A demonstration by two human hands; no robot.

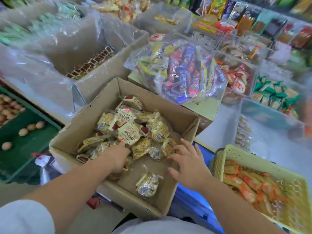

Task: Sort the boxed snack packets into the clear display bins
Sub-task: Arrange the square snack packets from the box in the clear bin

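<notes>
An open cardboard box [179, 115] in front of me holds several yellow snack packets [128, 130] with red corners. One packet [147, 184] lies alone on the box floor near me. My left hand [118, 157] reaches down into the pile, its fingers curled among the packets; what they hold is hidden. My right hand [187, 162] hovers over the box's right side with fingers spread, the fingertips touching a packet [168, 146]. Clear display bins [236, 65] with other snacks stand at the far right.
A clear bag of blue, red and yellow snacks [185, 70] lies on another carton behind the box. A plastic-lined carton [94, 65] stands at left. A yellow basket [263, 188] of orange packets is at right, a green crate [27, 137] of round items at left.
</notes>
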